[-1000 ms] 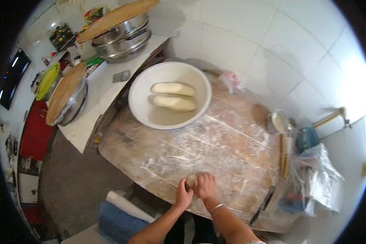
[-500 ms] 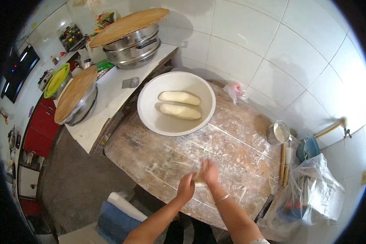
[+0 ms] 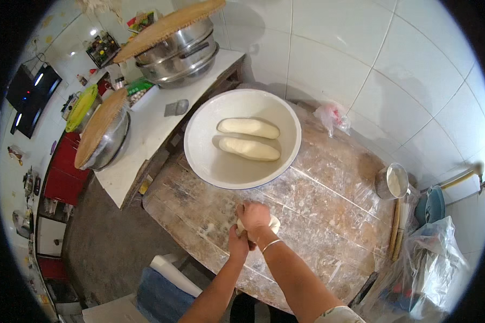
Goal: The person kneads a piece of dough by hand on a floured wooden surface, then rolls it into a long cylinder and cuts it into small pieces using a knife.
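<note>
A pale lump of dough lies on the floury wooden table, mostly covered by my two hands. From above, my right hand bears down on it, fingers curled over its far left side. Below and to the left, my left hand grips the dough's near edge, thumb up against it. Beyond them stands a wide white basin holding two long, smooth dough rolls, one behind the other.
A metal cup of flour and rolling pins are at the table's right, near a plastic-wrapped bundle. On the left counter are a dough scraper, a steamer pot and a lidded metal bowl. A blue-covered chair stands nearby.
My right hand has swung left and come down over the dough, crossing above my left hand. More of the dough now shows. The whole view has shifted slightly.
</note>
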A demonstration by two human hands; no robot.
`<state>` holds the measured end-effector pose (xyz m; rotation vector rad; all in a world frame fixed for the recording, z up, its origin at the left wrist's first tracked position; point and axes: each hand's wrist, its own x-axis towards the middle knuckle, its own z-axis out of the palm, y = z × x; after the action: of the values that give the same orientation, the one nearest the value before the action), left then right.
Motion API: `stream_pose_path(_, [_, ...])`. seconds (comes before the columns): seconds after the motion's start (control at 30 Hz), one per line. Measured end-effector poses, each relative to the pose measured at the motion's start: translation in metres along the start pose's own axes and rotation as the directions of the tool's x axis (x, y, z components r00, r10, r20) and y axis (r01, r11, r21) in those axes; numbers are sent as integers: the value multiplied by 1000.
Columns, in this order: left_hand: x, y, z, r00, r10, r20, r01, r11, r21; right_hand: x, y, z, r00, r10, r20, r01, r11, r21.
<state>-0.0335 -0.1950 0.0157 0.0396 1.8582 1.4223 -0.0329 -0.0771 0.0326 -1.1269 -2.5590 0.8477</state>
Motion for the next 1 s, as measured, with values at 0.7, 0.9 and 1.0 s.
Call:
stream_pose_path(0.7, [-33, -17, 94, 949, -52, 312, 40, 998, 43, -51, 117, -87, 969, 227, -94, -231, 972, -34])
stream_pose_path(0.9, [-43, 4, 124, 840, 252, 481, -442, 832, 335, -83, 137, -154, 867, 498, -5, -482, 842, 243])
stream_pose_path(1.0, [-57, -20, 131, 725, 272, 633, -606, 688, 398, -157, 153, -111, 923, 75, -377, -80, 997, 2])
